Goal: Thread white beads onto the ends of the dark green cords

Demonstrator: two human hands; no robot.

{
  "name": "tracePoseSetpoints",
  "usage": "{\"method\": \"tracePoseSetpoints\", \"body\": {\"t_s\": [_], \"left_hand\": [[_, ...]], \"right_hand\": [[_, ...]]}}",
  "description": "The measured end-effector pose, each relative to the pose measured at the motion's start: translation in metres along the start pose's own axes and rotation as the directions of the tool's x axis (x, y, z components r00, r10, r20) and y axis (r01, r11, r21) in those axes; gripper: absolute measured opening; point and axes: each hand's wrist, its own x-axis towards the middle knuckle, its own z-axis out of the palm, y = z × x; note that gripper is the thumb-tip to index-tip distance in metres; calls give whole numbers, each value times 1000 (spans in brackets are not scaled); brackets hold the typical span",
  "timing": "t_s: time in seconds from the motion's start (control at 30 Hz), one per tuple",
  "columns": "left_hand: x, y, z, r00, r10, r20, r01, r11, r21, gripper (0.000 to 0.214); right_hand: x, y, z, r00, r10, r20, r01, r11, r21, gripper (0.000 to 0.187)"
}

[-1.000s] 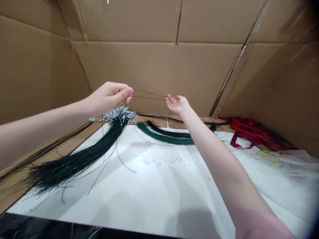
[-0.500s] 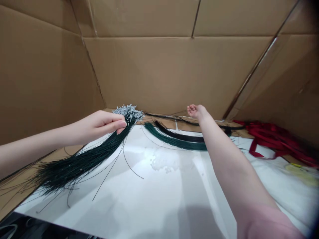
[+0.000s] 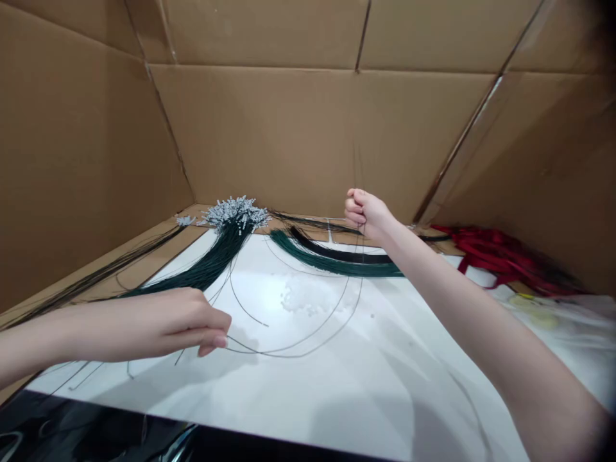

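My left hand (image 3: 206, 327) is closed in a pinch low over the white sheet. Two thin dark wires (image 3: 301, 356) run from its fingertips and curve up to my right hand (image 3: 366, 215). That hand is closed around them, and their ends stick up above the fist. Behind my left hand, a thick bundle of dark green wires with pale beaded tips (image 3: 235, 215) lies on the sheet. Beyond and below my right hand lie a green wire bundle (image 3: 317, 262) and a black wire bundle (image 3: 346, 255).
A white sheet (image 3: 289, 398) covers the work surface. Cardboard walls (image 3: 269, 135) rise at the back and sides. Red ribbon (image 3: 500, 256) and clear plastic (image 3: 568, 327) lie at the right. Several dark wires (image 3: 115, 260) lie along the left edge.
My left hand has let go of the bead-tipped bundle and come down toward me, now pinching the thin wires. My right hand has risen slightly and shifted left, with wires in its fist.
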Motion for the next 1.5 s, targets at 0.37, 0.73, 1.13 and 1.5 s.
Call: {"method": "tracePoseSetpoints", "body": {"t_s": [0.37, 0.73, 1.13, 1.5], "left_hand": [[26, 8, 42, 968, -18, 249, 51, 990, -129, 43], [99, 40, 61, 879, 65, -473, -308, 834, -458, 31], [164, 40, 83, 657, -233, -716, -481, 602, -637, 41], [176, 51, 83, 781, -229, -581, -409, 515, -753, 29]], "right_hand": [[-125, -34, 11, 983, -99, 153, 82, 990, 114, 30], [-168, 40, 27, 890, 82, 448, -103, 994, 22, 29], [-175, 84, 11, 871, 199, 449, -204, 978, -38, 31], [-173, 110, 11, 944, 109, 312, -107, 994, -22, 34]]}}
